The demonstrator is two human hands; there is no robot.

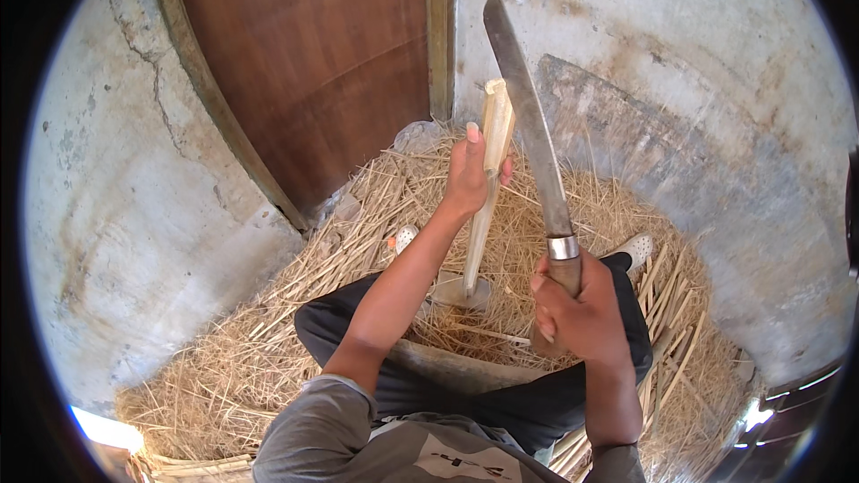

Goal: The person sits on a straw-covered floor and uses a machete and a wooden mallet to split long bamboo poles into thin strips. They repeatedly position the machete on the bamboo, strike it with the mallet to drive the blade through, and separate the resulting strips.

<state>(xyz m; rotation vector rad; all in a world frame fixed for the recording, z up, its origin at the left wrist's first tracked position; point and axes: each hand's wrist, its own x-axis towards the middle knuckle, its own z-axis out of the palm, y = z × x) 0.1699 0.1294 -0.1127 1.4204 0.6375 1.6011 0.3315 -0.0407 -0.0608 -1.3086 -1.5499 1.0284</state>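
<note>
My left hand [470,172] is wrapped round a pale split stick [498,121], which looks like bamboo or wood. The stick stands tilted, its lower end down by a flat grey stone or block [461,291] between my legs. In my right hand [582,304] is a machete [532,112], gripped by its wooden handle with a metal collar. Its long blade points up and slightly left, just to the right of the stick. In this view the blade passes close by the stick's upper part; whether they touch I cannot tell.
Straw-like shavings [331,304] cover the floor around me. Thin split sticks [676,313] lie at my right. A curved pale piece [456,367] lies across my lap. Ahead are a brown door [304,54] and stained walls [662,18]. Light perforated shoes [638,249] show at my feet.
</note>
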